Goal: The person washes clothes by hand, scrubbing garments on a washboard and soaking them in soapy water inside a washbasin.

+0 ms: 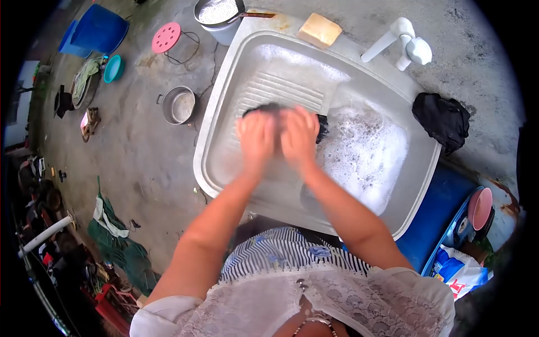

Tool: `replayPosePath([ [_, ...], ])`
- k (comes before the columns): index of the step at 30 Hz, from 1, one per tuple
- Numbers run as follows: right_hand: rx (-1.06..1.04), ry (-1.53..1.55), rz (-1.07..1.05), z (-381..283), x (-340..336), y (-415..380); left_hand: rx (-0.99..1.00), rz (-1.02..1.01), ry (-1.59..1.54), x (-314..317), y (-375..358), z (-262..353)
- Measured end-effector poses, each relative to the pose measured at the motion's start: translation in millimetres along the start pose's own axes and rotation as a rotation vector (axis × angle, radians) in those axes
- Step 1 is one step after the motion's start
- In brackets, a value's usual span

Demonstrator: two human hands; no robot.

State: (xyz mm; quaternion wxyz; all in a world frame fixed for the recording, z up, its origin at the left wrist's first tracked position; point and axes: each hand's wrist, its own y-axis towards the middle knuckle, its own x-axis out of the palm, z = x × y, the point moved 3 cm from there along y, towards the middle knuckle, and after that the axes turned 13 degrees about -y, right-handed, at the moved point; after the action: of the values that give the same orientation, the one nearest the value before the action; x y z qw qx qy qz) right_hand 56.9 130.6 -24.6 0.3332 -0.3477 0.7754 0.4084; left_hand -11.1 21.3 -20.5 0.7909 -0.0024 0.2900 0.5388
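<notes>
I press a dark garment (321, 127) against the ribbed washboard (283, 92) moulded into the metal sink (224, 90). The ridges give the cloth something to rub against, which is why I judge it is held there and not down in the foamy water (365, 151) pooled at the basin's lower end.

My left hand (255, 137) and right hand (299, 135) lie side by side, touching, palms down, fingers curled over the cloth and gripping it. The garment sits directly beneath both hands; only its edges show, one at the 12 o'clock side of my left hand and a larger fold at the 3 o'clock side of my right hand (this fold reaches the suds).

A bar of soap (319, 30) rests on the sink rim at 12 o'clock from my hands, within reach but clear of the water. The white tap (401, 42) stands at 1 o'clock. A second dark garment (442, 119) lies bunched on the concrete ledge at 3 o'clock, well apart from the basin's contents.
</notes>
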Motion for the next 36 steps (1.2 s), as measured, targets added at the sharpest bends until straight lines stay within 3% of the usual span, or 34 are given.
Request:
replayPosePath([
  [2,-0.011,0.314,0.001,0,-11,-43,0.111,-0.137,-0.091,-15,-42,9],
  [3,-0.006,0.315,-0.004,0,-9,-41,0.105,-0.140,-0.091,-14,-40,12],
  [5,-0.041,0.041,-0.064,-6,-2,-32,0.143,-0.292,0.179,-8,-37,19],
  [6,-0.050,0.070,0.009,0,9,-8,0.156,-0.229,0.215,7,-21,-6],
  [7,-0.022,-0.097,-0.173,9,26,17,0.115,-0.203,0.275,20,0,-33],
  [8,-0.014,-0.254,-0.144,13,43,41,0.094,-0.155,0.360,29,30,-34],
  [11,0.167,-0.185,-0.233,26,61,97,0.007,-0.160,0.504,47,93,-36],
  [14,0.334,-0.077,-0.105,33,61,91,0.061,-0.084,0.444,45,89,-36],
  [16,0.125,-0.160,0.156,30,45,76,0.146,-0.052,0.452,39,80,-33],
  [17,0.131,-0.164,0.168,32,37,63,0.159,-0.055,0.448,34,74,-31],
  [19,0.443,-0.349,0.246,43,14,25,0.193,-0.071,0.300,21,50,-24],
  [20,0.446,-0.350,0.249,50,10,9,0.159,-0.081,0.248,14,38,-19],
  [22,0.581,0.265,-0.024,63,12,-17,0.079,-0.123,0.100,2,14,-8],
  [25,0.512,0.367,0.063,5,-9,-44,-0.038,-0.130,-0.188,-12,-21,11],
  [28,0.477,0.417,-0.014,-23,-14,-61,-0.047,-0.132,-0.068,-26,-65,21],
  [30,0.429,0.414,0.004,-19,7,-66,0.038,-0.128,0.070,-18,-51,15],
  [31,0.346,0.230,0.012,-12,13,-50,0.125,-0.124,0.204,-11,-40,11],
  [32,0.258,0.049,0.020,-2,19,-22,0.047,-0.200,0.336,-1,-17,2],
  [35,0.357,-0.031,0.074,7,41,43,0.161,-0.122,0.450,21,48,-15],
  [36,0.359,-0.069,0.104,9,42,58,0.020,-0.170,0.473,26,61,-19],
])
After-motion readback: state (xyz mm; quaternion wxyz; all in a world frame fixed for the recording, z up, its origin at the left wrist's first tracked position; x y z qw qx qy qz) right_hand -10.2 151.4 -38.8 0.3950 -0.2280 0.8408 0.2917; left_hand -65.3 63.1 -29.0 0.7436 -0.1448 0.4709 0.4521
